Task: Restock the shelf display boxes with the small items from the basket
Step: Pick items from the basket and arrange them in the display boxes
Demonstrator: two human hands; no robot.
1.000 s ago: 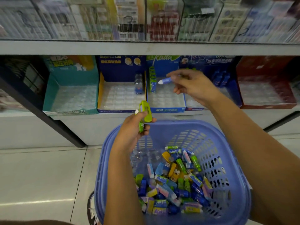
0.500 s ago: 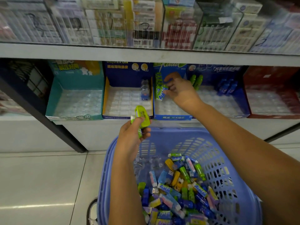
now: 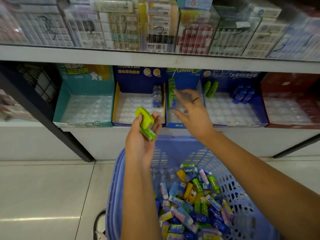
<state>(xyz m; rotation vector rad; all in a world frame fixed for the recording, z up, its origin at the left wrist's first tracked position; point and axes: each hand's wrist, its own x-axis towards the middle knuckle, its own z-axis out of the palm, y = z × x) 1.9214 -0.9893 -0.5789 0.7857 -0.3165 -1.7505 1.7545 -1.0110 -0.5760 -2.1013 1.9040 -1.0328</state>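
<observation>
Left hand (image 3: 143, 135) is palm-up above the far rim of the blue-violet perforated plastic basket (image 3: 112, 187). Its fingers are curled round two items: a lime-green plastic block-shaped item (image 3: 144, 116) on top and a green-and-white wrapped pack (image 3: 148, 133) under it, against the palm. Both sit just in front of the white lower shelf (image 3: 97, 134) front edge, level with the blue display box with yellow side wall (image 3: 138, 80).

Right hand (image 3: 192, 111) has its fingers spread and is motion-blurred, gripping nothing; thin ring (image 3: 196, 99) on one finger. It is over the narrow blue display box (image 3: 185, 80), just right of the row of green packs (image 3: 171, 96) standing along that box's left wall. Can't tell if the fingertips touch the row.

Containers:
- Basket: heap of small mixed items (image 3: 190, 205) in blue, green, yellow and pink-and-white, piled toward the near side.
- Teal display box (image 3: 83, 90), left end of shelf: clear dimpled tray insert (image 3: 86, 108) on its floor.
- Yellow-walled blue box: a few blue items (image 3: 156, 97) in the rear right corner.
- Wide blue display box (image 3: 242, 78): two green tubes (image 3: 210, 89) rear left, dark-blue items (image 3: 243, 94) rear centre.
- Dark red display box (image 3: 290, 84), right end: contents too blurred to tell.
- Upper shelf: clear-fronted cases of stacked packs (image 3: 155, 28).
</observation>
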